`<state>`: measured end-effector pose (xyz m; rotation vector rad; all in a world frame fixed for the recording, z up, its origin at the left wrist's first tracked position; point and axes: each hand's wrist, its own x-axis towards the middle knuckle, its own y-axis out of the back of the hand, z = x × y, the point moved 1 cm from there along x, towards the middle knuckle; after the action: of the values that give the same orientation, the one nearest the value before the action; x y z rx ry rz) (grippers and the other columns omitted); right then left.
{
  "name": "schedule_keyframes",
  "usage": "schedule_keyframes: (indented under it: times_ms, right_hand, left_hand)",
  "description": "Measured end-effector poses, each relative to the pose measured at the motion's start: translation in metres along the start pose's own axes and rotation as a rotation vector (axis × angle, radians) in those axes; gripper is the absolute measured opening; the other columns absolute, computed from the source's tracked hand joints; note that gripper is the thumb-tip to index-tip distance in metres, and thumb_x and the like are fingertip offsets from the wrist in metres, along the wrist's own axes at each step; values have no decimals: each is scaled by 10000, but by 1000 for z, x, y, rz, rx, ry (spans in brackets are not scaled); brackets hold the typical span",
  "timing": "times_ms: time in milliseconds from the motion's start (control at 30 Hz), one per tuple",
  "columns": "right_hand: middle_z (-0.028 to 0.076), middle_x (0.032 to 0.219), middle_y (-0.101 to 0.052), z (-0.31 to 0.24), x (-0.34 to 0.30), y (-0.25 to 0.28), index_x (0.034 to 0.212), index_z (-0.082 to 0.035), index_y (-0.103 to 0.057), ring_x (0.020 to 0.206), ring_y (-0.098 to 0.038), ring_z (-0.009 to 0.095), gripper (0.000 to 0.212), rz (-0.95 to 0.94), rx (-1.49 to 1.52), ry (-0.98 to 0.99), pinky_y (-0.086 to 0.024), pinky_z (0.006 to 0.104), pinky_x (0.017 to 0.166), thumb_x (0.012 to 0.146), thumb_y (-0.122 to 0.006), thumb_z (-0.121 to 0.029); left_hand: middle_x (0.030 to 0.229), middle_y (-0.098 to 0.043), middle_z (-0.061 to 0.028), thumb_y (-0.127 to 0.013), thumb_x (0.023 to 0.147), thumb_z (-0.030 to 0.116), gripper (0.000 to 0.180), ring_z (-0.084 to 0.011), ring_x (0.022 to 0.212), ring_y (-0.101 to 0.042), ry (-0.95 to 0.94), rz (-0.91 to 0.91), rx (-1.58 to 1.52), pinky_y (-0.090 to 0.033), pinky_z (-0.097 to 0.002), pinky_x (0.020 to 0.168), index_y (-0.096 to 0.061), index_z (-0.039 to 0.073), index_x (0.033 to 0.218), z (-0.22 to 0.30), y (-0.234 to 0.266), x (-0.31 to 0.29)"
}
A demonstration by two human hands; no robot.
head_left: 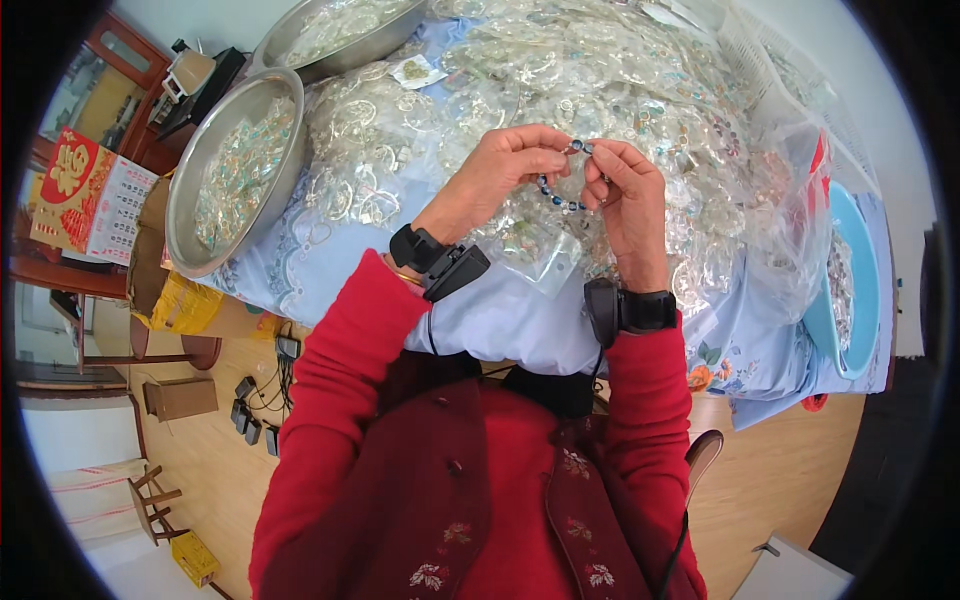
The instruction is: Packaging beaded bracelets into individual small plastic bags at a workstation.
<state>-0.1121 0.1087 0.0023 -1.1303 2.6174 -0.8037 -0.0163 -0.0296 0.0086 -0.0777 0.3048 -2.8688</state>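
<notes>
A beaded bracelet with dark blue and silvery beads hangs in a loop between my two hands, above the table. My left hand pinches it near the top with thumb and forefinger. On the other side my right hand has its fingers closed on the bracelet's end; the fingertips partly hide the beads there. Beneath my hands lies a clear plastic bag, at the near edge of a broad heap of small bagged jewelry. Black bands circle both of my wrists.
Two metal basins with bagged pieces stand at the left. A light blue plastic basin sits at the right, beside a clear bag and a white basket. Blue floral cloth covers the table. Black devices with cables lie on the floor.
</notes>
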Motion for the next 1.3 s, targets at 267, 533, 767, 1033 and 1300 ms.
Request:
schedule_keyframes:
  times_ms: [267, 533, 767, 1033, 1300]
  right_hand:
    - [8, 676, -526, 1, 0, 1, 971, 26, -585, 540, -430, 66, 161, 17, -70, 2, -389, 223, 490, 846, -579, -75]
    - [19, 700, -566, 2, -1, 0, 989, 17, -586, 561, -481, 77, 174, -27, -252, 11, -426, 223, 518, 853, -577, -91]
    - [134, 866, -646, 2, -1, -2, 999, 9, -566, 714, -628, 176, 173, -32, -188, 37, -495, 255, 581, 894, -523, -121]
    - [178, 921, -644, 0, -1, 2, 1009, 0, -551, 750, -653, 219, 179, -69, -71, 14, -516, 266, 595, 911, -499, -141]
    - [164, 897, -641, 0, 2, 5, 1021, -5, -554, 708, -639, 201, 186, -68, 35, 31, -509, 256, 582, 914, -495, -144]
  left_hand:
    - [886, -623, -53, -573, 844, 93, 229, -123, 774, -580, 16, 46, -113, -476, -257, 742, -594, -11, 1047, -2, 10, 3]
    - [866, -633, -48, -596, 821, 93, 199, -118, 764, -585, -127, 82, 182, -474, -248, 715, -619, -6, 992, 16, 13, 1]
    - [821, -614, -25, -605, 818, 110, 196, -97, 697, -548, -96, 87, 237, -455, -232, 676, -624, -5, 976, 15, 13, 3]
    - [789, -590, -1, -604, 827, 127, 209, -82, 665, -505, -57, 45, 215, -440, -219, 657, -616, 4, 995, 14, 11, 5]
    - [879, -600, -18, -599, 833, 145, 248, -94, 748, -534, -89, 45, 176, -438, -221, 706, -603, 1, 1035, 16, 6, 3]
